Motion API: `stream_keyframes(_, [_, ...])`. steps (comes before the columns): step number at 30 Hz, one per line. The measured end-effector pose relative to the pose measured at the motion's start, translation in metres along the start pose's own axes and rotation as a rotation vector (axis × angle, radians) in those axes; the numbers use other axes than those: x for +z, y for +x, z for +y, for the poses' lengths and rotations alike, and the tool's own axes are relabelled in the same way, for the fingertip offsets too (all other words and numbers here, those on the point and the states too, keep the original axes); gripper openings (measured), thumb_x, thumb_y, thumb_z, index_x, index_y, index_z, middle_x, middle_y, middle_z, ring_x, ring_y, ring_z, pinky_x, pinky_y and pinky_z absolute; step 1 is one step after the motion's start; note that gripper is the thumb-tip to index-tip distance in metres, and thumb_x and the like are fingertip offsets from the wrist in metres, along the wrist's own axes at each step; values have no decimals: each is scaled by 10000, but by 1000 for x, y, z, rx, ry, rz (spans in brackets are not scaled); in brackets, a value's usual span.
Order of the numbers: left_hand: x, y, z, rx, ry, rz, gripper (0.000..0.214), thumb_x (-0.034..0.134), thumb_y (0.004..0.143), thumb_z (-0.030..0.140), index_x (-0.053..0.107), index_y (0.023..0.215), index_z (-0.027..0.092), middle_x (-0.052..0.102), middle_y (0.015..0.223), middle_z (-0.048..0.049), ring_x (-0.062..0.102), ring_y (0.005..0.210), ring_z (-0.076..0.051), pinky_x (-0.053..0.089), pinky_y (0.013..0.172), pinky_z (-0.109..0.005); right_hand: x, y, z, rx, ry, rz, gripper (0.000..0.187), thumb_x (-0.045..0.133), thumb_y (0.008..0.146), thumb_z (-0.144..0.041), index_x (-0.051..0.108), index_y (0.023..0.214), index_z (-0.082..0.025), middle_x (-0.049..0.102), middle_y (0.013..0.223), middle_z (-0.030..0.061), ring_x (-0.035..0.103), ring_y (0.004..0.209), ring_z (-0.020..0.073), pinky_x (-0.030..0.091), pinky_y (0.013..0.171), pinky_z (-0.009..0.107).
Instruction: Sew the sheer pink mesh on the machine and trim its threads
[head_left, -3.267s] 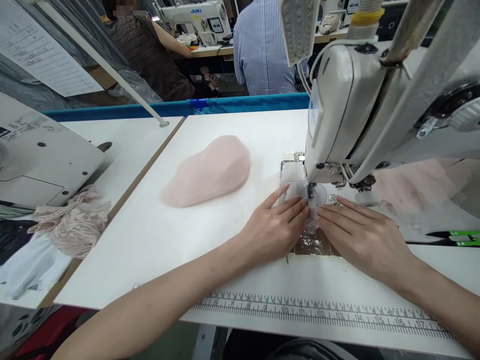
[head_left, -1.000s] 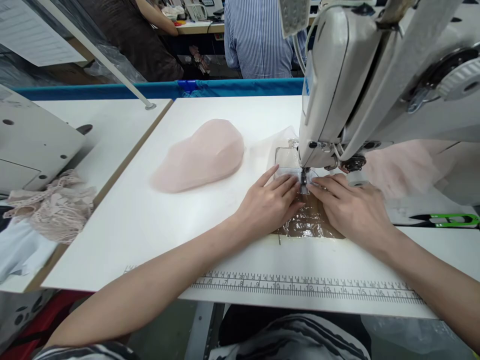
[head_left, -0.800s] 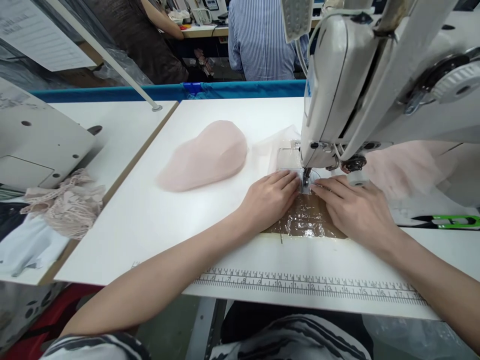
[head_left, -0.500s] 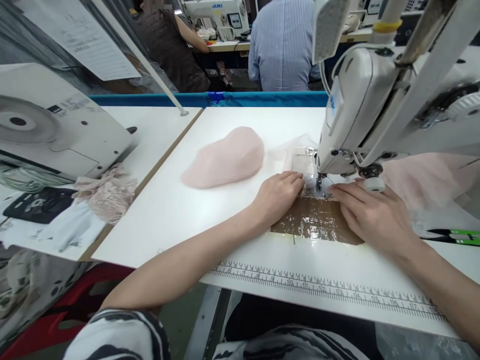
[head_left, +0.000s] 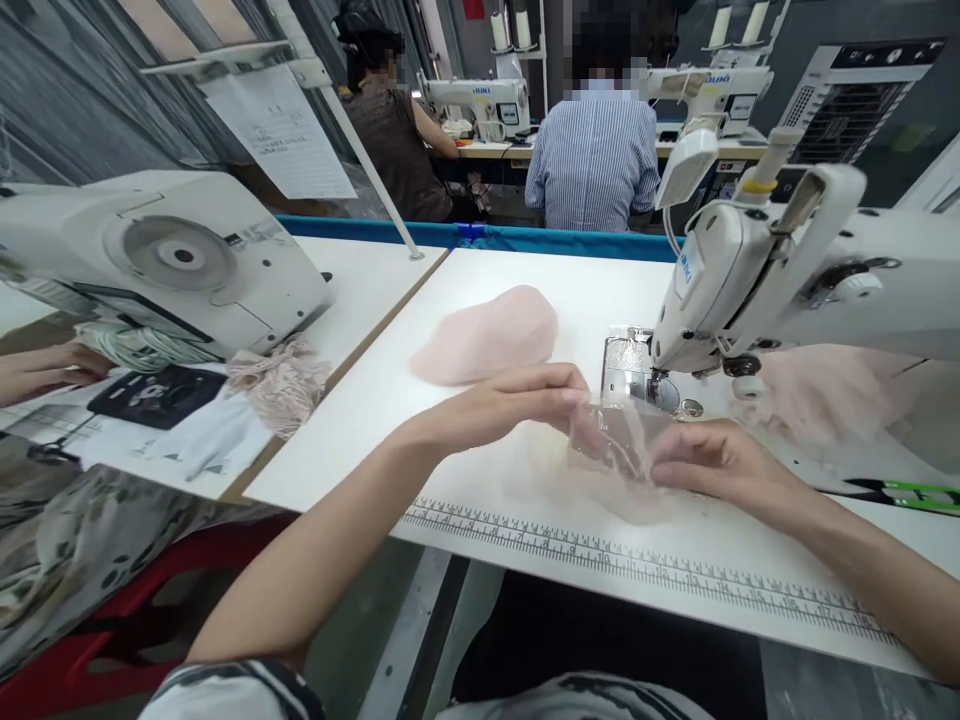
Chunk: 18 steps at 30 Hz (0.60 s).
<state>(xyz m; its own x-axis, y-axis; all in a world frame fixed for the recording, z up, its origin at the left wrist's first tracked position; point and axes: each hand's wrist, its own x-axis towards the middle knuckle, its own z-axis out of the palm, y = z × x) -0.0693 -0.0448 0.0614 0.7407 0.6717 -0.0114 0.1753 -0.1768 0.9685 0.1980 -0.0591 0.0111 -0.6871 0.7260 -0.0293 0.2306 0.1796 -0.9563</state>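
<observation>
In front of the sewing machine (head_left: 694, 290), both of my hands hold a clear, shiny plastic sheet (head_left: 622, 425) above the table. Thin pale pink fabric (head_left: 637, 503) hangs under it, so sheer that its edges are hard to make out. My left hand (head_left: 525, 400) pinches the sheet's left edge, its fingertips partly behind the plastic. On the right side, my right hand (head_left: 716, 460) grips the sheet between thumb and fingers. The needle and presser foot (head_left: 656, 385) stand just beyond the sheet, beside the bare metal plate (head_left: 624, 358).
A pink fabric piece (head_left: 495, 335) lies flat on the left; more pink fabric (head_left: 825, 390) is heaped right of the needle. Green-handled snips (head_left: 915, 495) lie at the right. A ruler strip (head_left: 600, 550) follows the front edge. A co-worker's hand (head_left: 56, 370) is beside the left machine (head_left: 187, 260).
Both hands have come back toward me from the needle, lifting the plastic sheet with the fabric. The brown taped surface no longer shows. The view has tilted up.
</observation>
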Motion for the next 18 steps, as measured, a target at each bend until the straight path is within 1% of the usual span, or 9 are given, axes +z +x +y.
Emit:
stream_keyframes(1, [1, -5, -6, -1, -80, 47, 199, 343, 1004, 272, 485, 895, 184, 709, 986, -86, 683, 939, -178, 536, 871, -329, 0, -1, -3, 7, 56, -10, 160, 575, 913, -322, 672, 869, -203, 693, 819, 12, 664, 779, 146, 556, 748, 292])
stream_keyframes(3, [5, -14, -17, -21, -178, 116, 201, 339, 1005, 285, 449, 871, 184, 715, 995, -104, 700, 890, -185, 541, 861, -349, 3, -6, -8, 14, 131, 18, 161, 571, 917, -312, 678, 875, -200, 693, 806, 10, 662, 770, 137, 555, 750, 284])
stream_keyframes(5, [11, -21, -26, -42, -229, 126, 225, 326, 1007, 314, 434, 857, 185, 722, 985, -113, 705, 884, -193, 539, 864, -362, 9, -11, -13, 24, 159, 72, 171, 570, 917, -309, 685, 860, -198, 694, 785, 10, 662, 752, 132, 553, 745, 275])
stream_keyframes(7, [18, -26, -31, -66, -283, 79, 283, 303, 1008, 375, 480, 924, 170, 725, 971, -125, 706, 890, -213, 537, 872, -390, 16, -16, -19, 55, 165, 116, 171, 584, 906, -317, 692, 853, -196, 696, 761, 10, 664, 732, 136, 550, 738, 276])
stream_keyframes(9, [27, -29, -32, -108, -342, 1, 408, 326, 985, 483, 539, 1063, 145, 723, 972, -141, 711, 853, -235, 554, 825, -404, 23, -20, -25, 99, 185, 115, 169, 616, 880, -341, 695, 868, -192, 694, 741, 11, 666, 706, 144, 547, 718, 279])
stream_keyframes(11, [35, -28, -30, -170, -379, -74, 525, 435, 920, 579, 554, 1181, 140, 717, 990, -147, 714, 803, -242, 572, 759, -391, 28, -24, -32, 130, 195, 113, 194, 646, 852, -373, 697, 887, -189, 684, 717, 9, 658, 673, 144, 535, 693, 279])
stream_keyframes(12, [39, -27, -28, -199, -382, -104, 555, 506, 880, 595, 561, 1202, 147, 716, 996, -142, 714, 786, -237, 576, 740, -376, 30, -26, -35, 134, 189, 118, 208, 656, 842, -385, 698, 890, -187, 677, 704, 8, 650, 656, 140, 526, 682, 277])
stream_keyframes(15, [48, -19, -19, -244, -354, -142, 476, 670, 804, 511, 627, 1128, 165, 715, 995, -110, 709, 834, -221, 569, 797, -355, 35, -31, -45, 128, 139, 125, 222, 655, 839, -393, 702, 894, -183, 663, 665, 7, 622, 607, 131, 491, 623, 265])
stream_keyframes(18, [54, -11, -8, -235, -323, -157, 335, 698, 797, 451, 699, 953, 156, 711, 953, -74, 704, 826, -190, 561, 823, -328, 39, -36, -51, 121, 112, 119, 201, 651, 842, -369, 699, 898, -181, 657, 650, 2, 604, 574, 124, 454, 560, 247])
